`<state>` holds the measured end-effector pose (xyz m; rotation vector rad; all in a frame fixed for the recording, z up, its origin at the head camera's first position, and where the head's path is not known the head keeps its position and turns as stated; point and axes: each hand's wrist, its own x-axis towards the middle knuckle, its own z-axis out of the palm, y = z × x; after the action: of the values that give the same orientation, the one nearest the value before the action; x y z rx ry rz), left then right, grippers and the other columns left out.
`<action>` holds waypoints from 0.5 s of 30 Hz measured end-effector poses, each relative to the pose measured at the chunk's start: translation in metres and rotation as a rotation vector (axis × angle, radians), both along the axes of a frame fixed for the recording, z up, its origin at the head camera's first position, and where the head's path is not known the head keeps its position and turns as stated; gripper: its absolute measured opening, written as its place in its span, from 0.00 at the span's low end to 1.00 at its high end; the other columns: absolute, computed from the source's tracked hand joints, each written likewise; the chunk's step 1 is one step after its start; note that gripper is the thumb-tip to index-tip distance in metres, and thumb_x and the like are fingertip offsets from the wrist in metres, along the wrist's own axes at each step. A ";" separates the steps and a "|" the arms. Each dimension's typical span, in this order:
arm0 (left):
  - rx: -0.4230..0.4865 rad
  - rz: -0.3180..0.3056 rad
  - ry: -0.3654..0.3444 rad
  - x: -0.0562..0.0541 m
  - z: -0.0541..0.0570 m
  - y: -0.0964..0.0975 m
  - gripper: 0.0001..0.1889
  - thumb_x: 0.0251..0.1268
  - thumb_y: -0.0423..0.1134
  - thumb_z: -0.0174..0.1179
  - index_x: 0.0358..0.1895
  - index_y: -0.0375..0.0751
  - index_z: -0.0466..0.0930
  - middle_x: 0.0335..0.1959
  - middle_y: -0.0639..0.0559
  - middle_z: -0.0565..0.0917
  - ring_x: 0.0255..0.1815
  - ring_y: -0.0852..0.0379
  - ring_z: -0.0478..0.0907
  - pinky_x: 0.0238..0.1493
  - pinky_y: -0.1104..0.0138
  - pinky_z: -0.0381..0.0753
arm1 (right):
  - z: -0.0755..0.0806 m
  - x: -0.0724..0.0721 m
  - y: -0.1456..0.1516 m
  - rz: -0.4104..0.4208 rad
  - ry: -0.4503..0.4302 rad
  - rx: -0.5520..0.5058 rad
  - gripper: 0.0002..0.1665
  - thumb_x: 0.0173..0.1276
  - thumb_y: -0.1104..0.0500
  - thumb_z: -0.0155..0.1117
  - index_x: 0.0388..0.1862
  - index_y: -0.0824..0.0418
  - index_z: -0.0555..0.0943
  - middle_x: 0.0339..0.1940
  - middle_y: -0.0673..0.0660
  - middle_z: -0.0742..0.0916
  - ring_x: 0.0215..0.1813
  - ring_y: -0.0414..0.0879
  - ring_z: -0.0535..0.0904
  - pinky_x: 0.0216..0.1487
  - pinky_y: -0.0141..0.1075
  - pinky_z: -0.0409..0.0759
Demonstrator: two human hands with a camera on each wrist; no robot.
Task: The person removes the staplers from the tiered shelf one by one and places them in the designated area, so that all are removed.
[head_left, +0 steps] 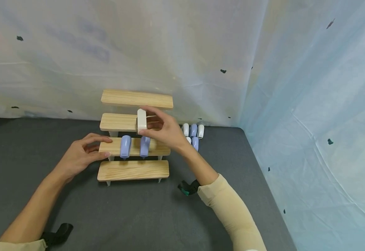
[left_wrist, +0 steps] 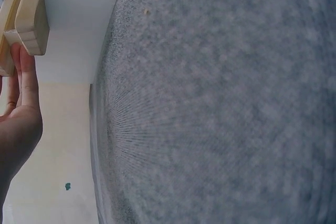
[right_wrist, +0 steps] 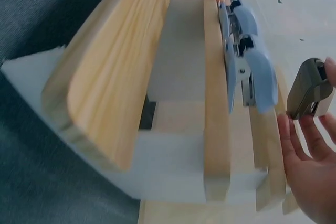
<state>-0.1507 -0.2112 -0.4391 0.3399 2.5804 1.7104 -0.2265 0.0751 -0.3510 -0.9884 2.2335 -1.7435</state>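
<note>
Right grip pinches white stapler; left grip holds tiered rack. Apparent step: shelving; next likely requires level lowering.

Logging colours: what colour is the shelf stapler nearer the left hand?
Pale lavender; that stapler shows best in the head view.

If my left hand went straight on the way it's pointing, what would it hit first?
The end of the second-lowest shelf board, which your left hand grips. Past that, over the board, probably the nearer purple stapler, though depth is hard to judge.
</note>
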 end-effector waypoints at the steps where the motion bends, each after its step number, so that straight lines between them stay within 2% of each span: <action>1: -0.002 0.006 -0.005 0.000 0.000 0.000 0.22 0.67 0.44 0.67 0.62 0.44 0.78 0.57 0.51 0.72 0.66 0.36 0.69 0.53 0.80 0.72 | 0.002 0.001 0.002 0.008 -0.007 -0.012 0.41 0.62 0.68 0.74 0.73 0.56 0.70 0.62 0.61 0.78 0.58 0.55 0.78 0.59 0.47 0.79; 5: 0.002 0.010 -0.018 -0.001 0.002 0.000 0.22 0.66 0.44 0.68 0.62 0.44 0.78 0.57 0.52 0.72 0.68 0.37 0.68 0.64 0.62 0.73 | 0.013 0.009 0.008 0.036 -0.028 -0.037 0.41 0.61 0.72 0.72 0.72 0.64 0.69 0.62 0.65 0.77 0.58 0.62 0.77 0.60 0.54 0.77; 7: 0.006 0.009 -0.020 -0.001 0.002 -0.001 0.22 0.66 0.43 0.68 0.62 0.44 0.78 0.58 0.52 0.72 0.68 0.37 0.68 0.65 0.61 0.72 | 0.019 0.013 0.012 0.037 -0.033 -0.034 0.40 0.61 0.72 0.72 0.72 0.66 0.69 0.61 0.66 0.77 0.58 0.63 0.77 0.60 0.55 0.77; 8: 0.007 0.004 -0.015 -0.001 0.003 -0.001 0.22 0.66 0.43 0.68 0.62 0.44 0.78 0.58 0.52 0.72 0.68 0.36 0.67 0.65 0.61 0.72 | 0.021 0.015 0.014 0.034 -0.034 -0.033 0.40 0.61 0.72 0.71 0.72 0.67 0.69 0.61 0.66 0.77 0.58 0.63 0.77 0.60 0.55 0.77; 12: 0.011 -0.003 -0.005 -0.001 0.003 -0.001 0.22 0.66 0.43 0.67 0.62 0.43 0.78 0.58 0.51 0.72 0.67 0.33 0.68 0.54 0.80 0.71 | 0.021 0.016 0.023 0.020 -0.009 -0.020 0.39 0.62 0.72 0.70 0.71 0.68 0.68 0.60 0.67 0.77 0.58 0.63 0.76 0.59 0.55 0.77; 15: 0.006 -0.004 -0.001 0.000 0.002 0.000 0.22 0.66 0.43 0.67 0.62 0.43 0.78 0.57 0.51 0.72 0.67 0.35 0.69 0.51 0.83 0.71 | 0.019 0.016 0.030 0.011 0.029 -0.017 0.38 0.62 0.74 0.69 0.71 0.70 0.68 0.61 0.69 0.77 0.57 0.64 0.76 0.59 0.55 0.77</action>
<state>-0.1509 -0.2110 -0.4374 0.3450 2.5728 1.7167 -0.2107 0.1053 -0.3320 -1.0335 2.2297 -1.7583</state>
